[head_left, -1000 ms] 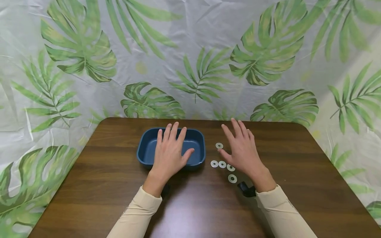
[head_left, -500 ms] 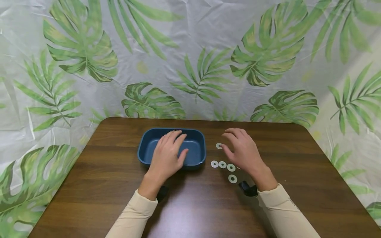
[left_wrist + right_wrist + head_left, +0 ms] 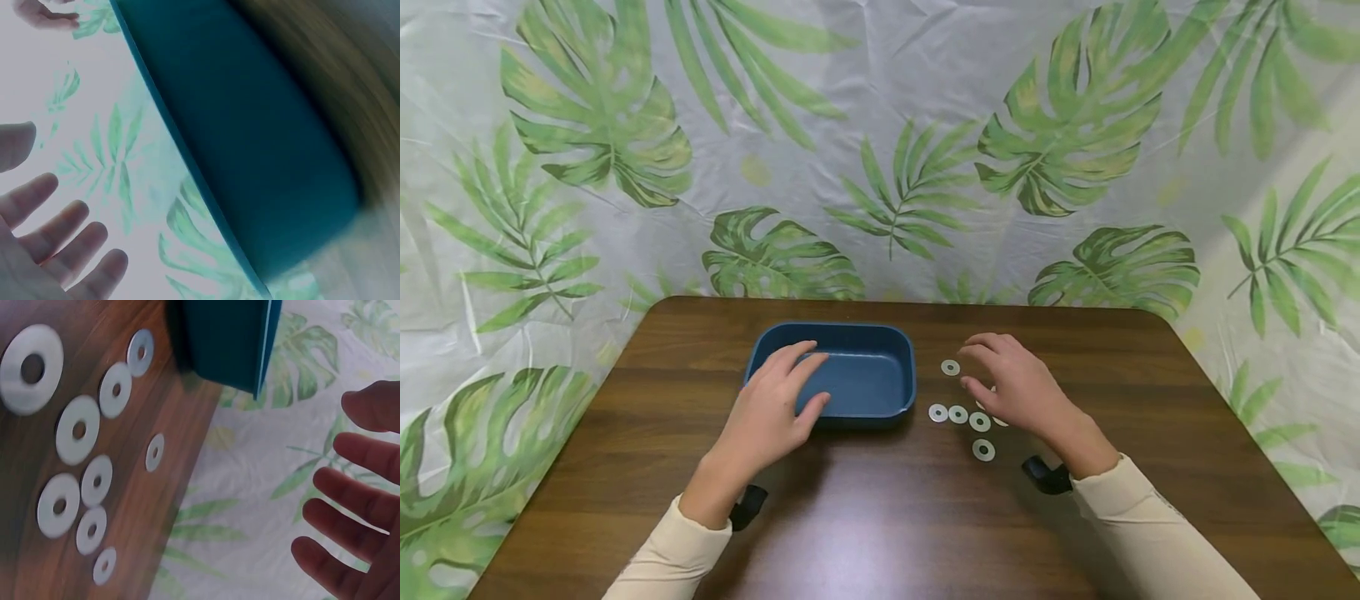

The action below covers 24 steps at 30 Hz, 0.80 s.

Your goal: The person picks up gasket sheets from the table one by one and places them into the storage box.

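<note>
A blue rectangular tray (image 3: 868,387) sits left of the middle of the table. My left hand (image 3: 760,421) is raised at its front left, overlapping the rim in the head view, fingers loosely bent and holding nothing. In the left wrist view that hand's fingers (image 3: 65,240) are apart from the tray's side (image 3: 250,144). To the right, my right hand (image 3: 1018,383) hovers over several flat metal washers (image 3: 979,422), partly hiding some of them. Its fingers (image 3: 350,490) are relaxed and hold nothing. One washer (image 3: 951,367) lies farther back, just left of the right fingertips.
The brown wooden table (image 3: 880,533) has rounded back corners, and a leaf-print cloth (image 3: 910,167) hangs behind it. A black device is strapped at the left wrist (image 3: 748,508) and another at the right wrist (image 3: 1047,475). Washers of differing apparent size (image 3: 31,370) spread beside the tray.
My left hand has drawn left and toward me, away from over the tray's middle. The spread fingers of both hands have relaxed into a loose bend. Tray and washers stay where they were.
</note>
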{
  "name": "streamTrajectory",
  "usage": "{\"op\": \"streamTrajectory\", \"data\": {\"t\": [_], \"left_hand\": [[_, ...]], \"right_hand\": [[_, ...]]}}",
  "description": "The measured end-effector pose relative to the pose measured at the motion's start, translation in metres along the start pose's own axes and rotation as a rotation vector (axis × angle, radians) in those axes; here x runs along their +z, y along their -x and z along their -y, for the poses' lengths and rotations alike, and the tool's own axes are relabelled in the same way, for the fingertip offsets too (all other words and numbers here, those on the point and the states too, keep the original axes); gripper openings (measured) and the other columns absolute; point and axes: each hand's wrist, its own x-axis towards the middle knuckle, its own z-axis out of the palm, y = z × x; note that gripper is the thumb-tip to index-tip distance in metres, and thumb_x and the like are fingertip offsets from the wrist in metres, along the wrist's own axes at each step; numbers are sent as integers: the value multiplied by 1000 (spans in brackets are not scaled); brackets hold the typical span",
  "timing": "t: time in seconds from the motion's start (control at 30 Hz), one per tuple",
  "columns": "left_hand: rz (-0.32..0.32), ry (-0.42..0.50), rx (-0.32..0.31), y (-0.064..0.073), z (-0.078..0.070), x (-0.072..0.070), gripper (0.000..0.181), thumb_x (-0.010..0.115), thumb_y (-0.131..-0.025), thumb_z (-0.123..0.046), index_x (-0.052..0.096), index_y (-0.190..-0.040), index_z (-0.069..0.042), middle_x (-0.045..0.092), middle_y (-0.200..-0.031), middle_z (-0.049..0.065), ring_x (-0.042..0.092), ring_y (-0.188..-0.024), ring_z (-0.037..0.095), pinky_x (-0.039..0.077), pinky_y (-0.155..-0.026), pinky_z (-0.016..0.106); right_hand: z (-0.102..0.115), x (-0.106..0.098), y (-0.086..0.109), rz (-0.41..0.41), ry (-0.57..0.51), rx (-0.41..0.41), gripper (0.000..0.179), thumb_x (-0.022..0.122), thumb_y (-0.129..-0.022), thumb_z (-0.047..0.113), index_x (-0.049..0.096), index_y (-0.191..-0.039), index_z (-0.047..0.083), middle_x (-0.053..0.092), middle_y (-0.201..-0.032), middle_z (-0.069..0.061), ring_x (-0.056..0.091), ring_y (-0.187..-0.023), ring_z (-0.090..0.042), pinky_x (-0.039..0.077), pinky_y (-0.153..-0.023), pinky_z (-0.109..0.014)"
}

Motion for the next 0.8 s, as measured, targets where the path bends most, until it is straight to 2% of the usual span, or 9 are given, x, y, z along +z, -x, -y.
{"op": "streamTrajectory", "data": {"t": [0.17,0.27,0.43,0.57,0.8], "left_hand": [[44,48,-114,14,28,-18,53,74,-88,-22,57,-135,-4,50,-146,18,48,-133,39,45,-103,57],[50,75,-180,23,46,-23,54,74,-88,-20,56,-134,0,50,-144,21,49,-130,42,44,-102,60],[92,134,-260,31,66,-22,56,73,-88,-21,54,-136,2,50,-142,24,50,-130,43,43,-101,62],[166,199,-317,33,75,-18,62,73,-89,-23,49,-141,1,45,-147,26,49,-131,45,46,-99,61],[288,406,-440,36,88,-13,71,71,-92,-24,36,-150,-3,38,-151,29,50,-131,50,50,-98,57]], "right_hand": [[-13,-6,5,59,1,2,34,74,-88,20,67,-118,6,64,-125,-13,59,-116,-34,52,-91,-50],[-23,-7,5,93,3,-1,33,73,-89,19,67,-118,7,64,-124,-13,59,-115,-34,52,-90,-50],[-39,-1,4,170,2,1,33,70,-91,17,67,-121,6,63,-124,-15,60,-113,-36,52,-88,-51],[-57,3,6,229,-31,31,33,67,-92,16,65,-123,4,63,-125,-17,60,-116,-38,50,-92,-53],[-87,5,12,265,-120,143,35,65,-94,13,62,-126,0,63,-127,-21,59,-117,-42,47,-96,-58]]}}
